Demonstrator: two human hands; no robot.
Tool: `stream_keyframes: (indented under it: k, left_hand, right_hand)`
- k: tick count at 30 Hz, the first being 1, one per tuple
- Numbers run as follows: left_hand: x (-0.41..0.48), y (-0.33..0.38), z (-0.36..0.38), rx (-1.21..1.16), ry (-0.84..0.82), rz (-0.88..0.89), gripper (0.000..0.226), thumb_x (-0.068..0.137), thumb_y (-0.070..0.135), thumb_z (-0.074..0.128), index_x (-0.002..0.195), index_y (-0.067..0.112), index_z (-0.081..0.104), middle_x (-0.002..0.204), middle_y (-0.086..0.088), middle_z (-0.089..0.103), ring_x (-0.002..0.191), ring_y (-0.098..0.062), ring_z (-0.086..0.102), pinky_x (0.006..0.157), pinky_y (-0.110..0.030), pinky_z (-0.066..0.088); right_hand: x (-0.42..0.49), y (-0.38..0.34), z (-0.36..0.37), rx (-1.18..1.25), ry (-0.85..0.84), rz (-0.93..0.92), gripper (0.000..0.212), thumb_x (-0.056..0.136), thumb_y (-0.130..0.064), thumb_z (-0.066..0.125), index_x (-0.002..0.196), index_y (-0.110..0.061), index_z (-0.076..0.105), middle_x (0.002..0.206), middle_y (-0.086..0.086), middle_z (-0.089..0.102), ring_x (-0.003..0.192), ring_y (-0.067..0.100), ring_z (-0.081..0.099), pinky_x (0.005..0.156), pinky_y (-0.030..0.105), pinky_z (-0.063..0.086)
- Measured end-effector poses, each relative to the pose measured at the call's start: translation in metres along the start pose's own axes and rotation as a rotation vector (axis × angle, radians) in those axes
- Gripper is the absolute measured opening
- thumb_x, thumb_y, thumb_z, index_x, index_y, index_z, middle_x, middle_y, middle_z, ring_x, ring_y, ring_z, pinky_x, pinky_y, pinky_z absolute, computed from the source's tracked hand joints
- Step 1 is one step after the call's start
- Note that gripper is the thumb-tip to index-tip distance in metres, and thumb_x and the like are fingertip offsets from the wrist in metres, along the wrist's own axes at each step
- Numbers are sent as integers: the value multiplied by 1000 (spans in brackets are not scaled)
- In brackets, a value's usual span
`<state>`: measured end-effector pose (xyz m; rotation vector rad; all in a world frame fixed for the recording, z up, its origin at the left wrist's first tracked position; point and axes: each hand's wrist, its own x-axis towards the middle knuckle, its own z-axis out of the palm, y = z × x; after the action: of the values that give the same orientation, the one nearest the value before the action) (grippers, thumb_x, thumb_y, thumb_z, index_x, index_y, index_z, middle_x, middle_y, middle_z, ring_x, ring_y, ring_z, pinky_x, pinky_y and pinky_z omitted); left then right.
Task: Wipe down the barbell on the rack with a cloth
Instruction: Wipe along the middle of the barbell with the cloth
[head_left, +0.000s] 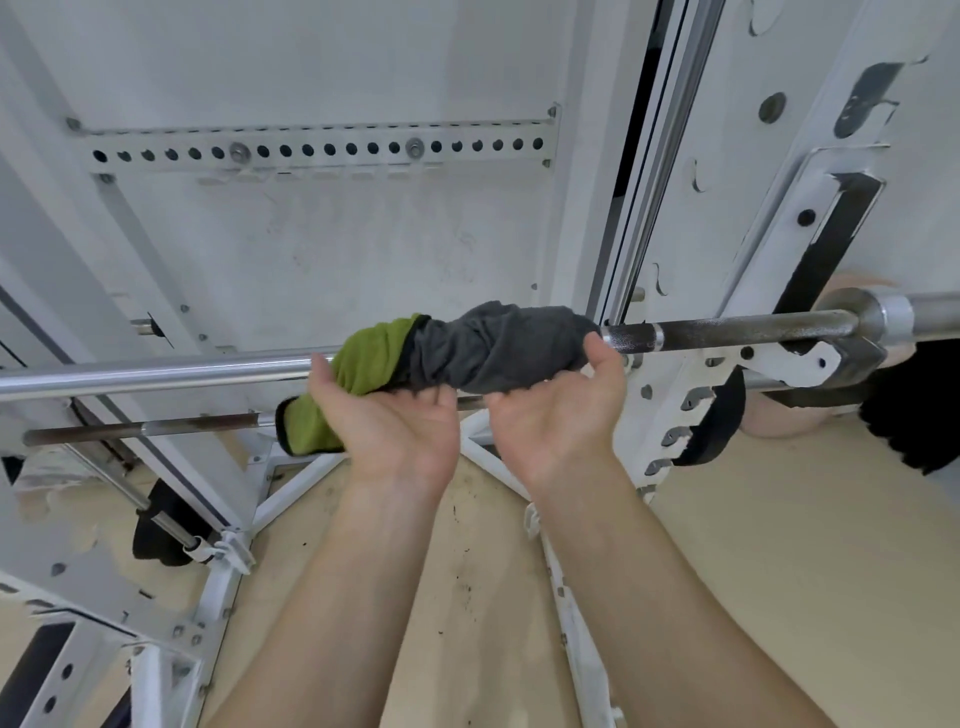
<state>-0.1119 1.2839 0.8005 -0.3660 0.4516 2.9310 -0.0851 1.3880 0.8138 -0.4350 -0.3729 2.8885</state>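
Grey-and-green cloth (467, 348) wraps the barbell (727, 332), whose long axis runs left to right across the rack (753, 156). Left hand (387, 415) and right hand (556, 410) clasp the cloth from underneath. Bare dark bar lies just right of the right hand, the nearer one.

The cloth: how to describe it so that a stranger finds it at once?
On the white rack, follow the dark barbell leftward. The cloth is wrapped round it, gripped from below by the left hand and right hand. Unlike the white and metal parts around, it is grey with a green end.
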Motion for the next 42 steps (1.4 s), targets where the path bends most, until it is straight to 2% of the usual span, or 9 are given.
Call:
stream_keyframes:
  k: [6, 10, 16, 18, 23, 27, 35, 39, 42]
  left_hand:
    - [-5, -87, 33, 48, -82, -160, 81, 88, 67, 47, 140, 5, 50, 137, -16, 59, 126, -30, 57, 113, -42, 40]
    - [-5, -105, 40, 37, -107, -260, 81, 88, 66, 50, 138, 2, 51, 137, -19, 58, 127, -32, 56, 114, -45, 39]
    - [3, -31, 12, -3, -156, -185, 86, 83, 67, 52, 140, 3, 50, 136, -26, 57, 126, -43, 56, 110, -56, 40]
    - [5, 8, 3, 2, -130, -92, 88, 83, 68, 51, 141, 2, 47, 137, -28, 55, 126, -47, 54, 109, -61, 39]
    - [1, 65, -9, 33, -65, 97, 82, 89, 66, 44, 141, 3, 45, 138, -23, 55, 124, -44, 55, 106, -57, 43]
    - [-2, 20, 3, 102, -23, 59, 76, 91, 63, 42, 133, 1, 52, 133, -20, 59, 121, -35, 60, 108, -46, 45]
    - [-13, -109, 60, 216, -46, -177, 66, 93, 58, 44, 134, 8, 55, 130, -16, 62, 118, -28, 61, 108, -39, 46]
    - [-23, -159, 83, 329, -98, -341, 56, 94, 55, 46, 120, 8, 61, 122, -15, 65, 116, -26, 61, 107, -36, 46]
    - [-25, -174, 88, 528, -172, -457, 52, 93, 47, 53, 122, 6, 63, 124, -15, 67, 118, -25, 64, 110, -36, 45]
  right_hand:
    - [2, -84, -23, 60, 42, -85, 64, 93, -42, 52, 139, 2, 42, 136, 29, 51, 123, 43, 54, 110, 57, 39]
    - [3, -111, -29, 43, 67, -154, 59, 95, -41, 50, 132, 5, 47, 132, 29, 54, 118, 43, 60, 107, 54, 44]
    - [5, -27, -4, -22, 111, -187, 45, 94, -30, 50, 136, -12, 52, 132, 13, 61, 118, 27, 62, 108, 43, 45]
    - [2, 6, 7, -60, 103, -141, 40, 95, -29, 49, 131, -12, 55, 128, 11, 64, 117, 25, 63, 109, 41, 45]
    - [-7, 64, 20, -100, 43, 55, 41, 95, -29, 51, 130, -9, 56, 124, 12, 67, 115, 26, 65, 108, 39, 46]
    - [-5, 37, 15, -40, 39, 93, 46, 93, -36, 51, 128, -7, 56, 128, 17, 63, 117, 32, 62, 107, 43, 46]
    - [0, -93, -18, 85, 100, -88, 66, 88, -42, 54, 140, -3, 45, 134, 22, 53, 125, 39, 53, 112, 51, 38]
    - [-4, -142, -27, 107, 164, -245, 59, 92, -42, 51, 134, -1, 49, 128, 21, 56, 114, 37, 60, 94, 49, 52]
    - [-2, -159, -32, 83, 178, -348, 54, 91, -35, 52, 132, -1, 53, 131, 22, 57, 116, 36, 62, 103, 48, 49]
